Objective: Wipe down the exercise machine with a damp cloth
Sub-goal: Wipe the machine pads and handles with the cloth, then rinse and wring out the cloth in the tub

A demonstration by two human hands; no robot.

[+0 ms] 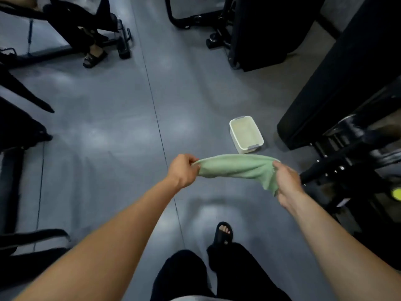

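Note:
A pale green cloth point(236, 167) is stretched out in the air between my two hands, above the grey floor. My left hand point(183, 170) pinches its left end in a closed fist. My right hand point(287, 183) grips the right end, where a corner of cloth hangs down. A black exercise machine point(351, 135) with a padded bench and metal frame stands on the right, close to my right hand. Neither hand nor the cloth touches it.
A small white plastic tub point(246, 135) sits on the floor just beyond the cloth. More black machines stand at the left point(19, 131) and top point(256, 33). Another person's sandalled foot point(94, 58) is at top left. My own foot point(223, 234) is below.

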